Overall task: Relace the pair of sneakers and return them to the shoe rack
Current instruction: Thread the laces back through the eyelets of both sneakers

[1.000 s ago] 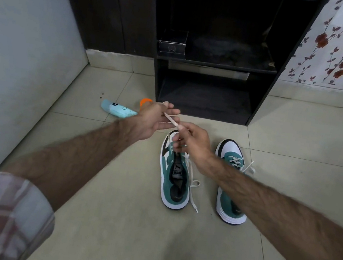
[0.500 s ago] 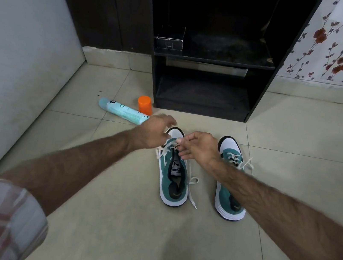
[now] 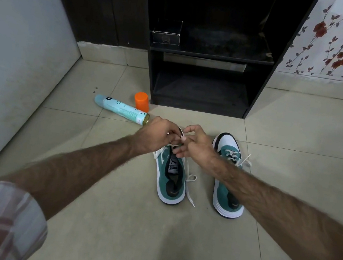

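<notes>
Sneakers stand side by side on the floor, the left sneaker (image 3: 172, 175) under both hands, left hand (image 3: 157, 135) and right hand (image 3: 197, 144) each pinching its white lace (image 3: 182, 134) between fingertips; best kept flat and fed squarely through the eyelet just below.

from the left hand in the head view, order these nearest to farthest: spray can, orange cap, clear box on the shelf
1. spray can, lying on the floor just left of the left hand
2. orange cap, standing behind the can
3. clear box, up on the rack shelf, far behind
</notes>
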